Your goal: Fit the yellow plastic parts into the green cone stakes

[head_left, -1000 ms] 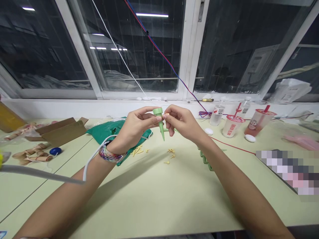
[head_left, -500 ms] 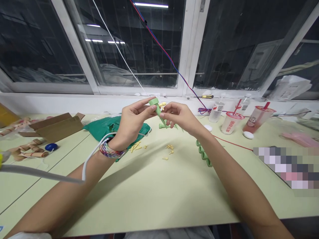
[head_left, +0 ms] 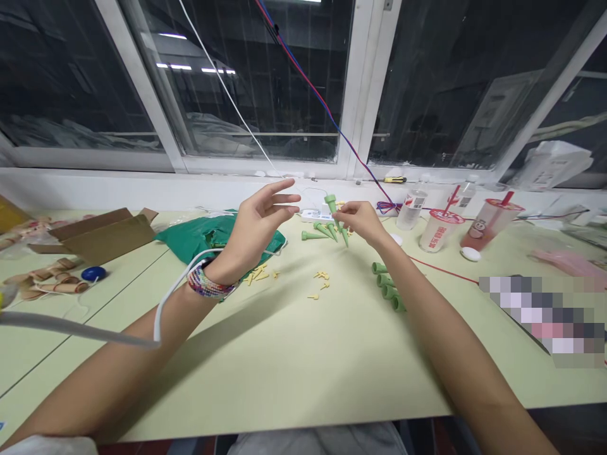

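My right hand (head_left: 361,220) pinches a green watering spike (head_left: 331,203), its wide collar up and its pointed end down. A bit of yellow shows behind the spike near my fingertips; how it is joined is hidden. My left hand (head_left: 260,218) is empty, fingers spread, left of the spike. Beyond and below my right hand lie several loose green spikes (head_left: 310,236) on the table. Small yellow valve-like pieces (head_left: 322,275) are scattered mid-table, with a heap of yellow pieces (head_left: 258,275) by my left wrist. Beside my right forearm is a row of green spikes (head_left: 387,291).
A green plastic bag (head_left: 190,237) and an open cardboard box (head_left: 104,237) stand left, near wooden pieces (head_left: 61,281) and a blue ball (head_left: 93,273). Drink cups (head_left: 441,230) and a bottle (head_left: 411,212) stand right. A white cable (head_left: 159,322) crosses my left forearm.
The green spike has left my left hand and moved right in my right hand. My left hand's fingers have opened. The view has shifted slightly.
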The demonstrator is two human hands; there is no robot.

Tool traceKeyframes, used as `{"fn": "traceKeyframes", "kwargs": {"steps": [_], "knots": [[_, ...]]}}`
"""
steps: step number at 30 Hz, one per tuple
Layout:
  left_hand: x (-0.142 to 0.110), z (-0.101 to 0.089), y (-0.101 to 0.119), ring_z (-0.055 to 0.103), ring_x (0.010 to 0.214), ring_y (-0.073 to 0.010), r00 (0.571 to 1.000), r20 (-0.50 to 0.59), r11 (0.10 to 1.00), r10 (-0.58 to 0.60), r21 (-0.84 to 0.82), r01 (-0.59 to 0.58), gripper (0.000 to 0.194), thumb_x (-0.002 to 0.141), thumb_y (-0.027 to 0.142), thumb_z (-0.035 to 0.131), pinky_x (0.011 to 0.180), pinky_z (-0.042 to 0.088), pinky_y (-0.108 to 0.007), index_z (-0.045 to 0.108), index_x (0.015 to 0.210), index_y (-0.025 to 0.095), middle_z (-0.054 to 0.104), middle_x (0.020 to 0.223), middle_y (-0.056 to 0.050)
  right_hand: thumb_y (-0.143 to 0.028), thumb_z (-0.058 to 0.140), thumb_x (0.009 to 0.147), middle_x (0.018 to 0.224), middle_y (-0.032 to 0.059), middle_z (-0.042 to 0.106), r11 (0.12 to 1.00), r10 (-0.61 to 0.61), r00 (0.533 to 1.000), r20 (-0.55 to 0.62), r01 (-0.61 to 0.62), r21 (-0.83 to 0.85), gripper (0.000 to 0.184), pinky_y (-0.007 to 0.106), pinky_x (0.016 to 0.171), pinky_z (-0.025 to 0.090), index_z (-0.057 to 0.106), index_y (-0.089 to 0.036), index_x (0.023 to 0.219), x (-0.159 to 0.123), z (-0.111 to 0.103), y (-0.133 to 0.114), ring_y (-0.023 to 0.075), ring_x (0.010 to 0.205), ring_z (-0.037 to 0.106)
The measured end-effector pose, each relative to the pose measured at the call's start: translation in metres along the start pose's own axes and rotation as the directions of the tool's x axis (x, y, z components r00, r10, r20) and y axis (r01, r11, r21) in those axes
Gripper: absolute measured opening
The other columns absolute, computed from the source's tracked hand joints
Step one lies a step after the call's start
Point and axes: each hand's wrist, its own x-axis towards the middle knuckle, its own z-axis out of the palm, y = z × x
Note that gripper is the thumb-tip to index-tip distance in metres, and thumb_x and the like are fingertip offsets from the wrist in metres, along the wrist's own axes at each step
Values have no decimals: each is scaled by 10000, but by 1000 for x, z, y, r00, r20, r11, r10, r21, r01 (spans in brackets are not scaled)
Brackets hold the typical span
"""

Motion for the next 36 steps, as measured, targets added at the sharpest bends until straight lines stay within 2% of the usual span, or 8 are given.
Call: {"fn": "traceKeyframes", "kwargs": {"steps": [2,5,12,16,19,28,31,36], "knots": [[-1,1,1,740,1133,-301,1000,15,1000,-6,6,6,425,842,242,762,1037,606,-480,768,1266,220,799,1173,-107,-320,763,809,713,11,692,976,124,990,-63,-133,-172,162,197,526,464,709,-168,793,8,-6,24,123,628,635],[-3,2,3,751,1091,-290,999,25,1000,-21,2,21,317,833,229,752,1035,607,-475,803,1146,216,805,1127,-91,-289,764,802,645,28,686,933,231,969,-86,-246,-262,164,213,532,470,699,-158,728,13,-14,58,135,590,629],[-2,0,1,753,978,-244,1000,-7,998,22,-60,-22,160,831,202,710,997,614,-426,830,937,209,814,1006,-66,-223,767,783,560,97,684,828,356,924,-141,-382,-412,219,257,635,547,675,-164,593,15,-28,104,208,639,697],[-2,0,1,747,948,-248,1000,-3,999,24,-46,-24,141,832,221,711,977,616,-435,831,904,209,807,977,-72,-221,783,786,637,121,740,816,396,911,-116,-407,-411,94,270,642,592,740,-141,763,17,-28,109,235,693,739],[-3,0,1,741,918,-244,1000,5,999,15,-33,-14,141,826,223,707,955,617,-427,829,894,210,799,943,-70,-237,817,771,672,146,756,810,421,903,-86,-417,-412,178,290,611,607,756,-102,871,18,-27,109,255,689,749],[-5,0,4,730,891,-231,999,51,1000,9,2,-9,155,845,201,674,931,611,-401,822,889,211,789,915,-64,-164,738,796,836,127,808,766,437,899,-37,-393,-508,136,269,698,585,781,-133,921,14,-29,105,219,733,761],[-5,0,4,728,883,-225,998,65,1000,9,-9,-8,152,843,199,674,924,607,-395,818,890,209,789,918,-63,-163,700,810,920,139,815,741,399,915,-66,-364,-564,201,286,761,570,793,-140,986,11,-25,99,246,856,771],[-5,0,5,725,886,-232,998,63,1000,13,-5,-13,151,841,201,674,912,608,-396,820,878,209,782,898,-63,-173,638,854,1234,156,778,698,285,951,-121,-293,-654,327,327,902,532,795,-187,1140,8,-22,90,298,1143,722]]}}
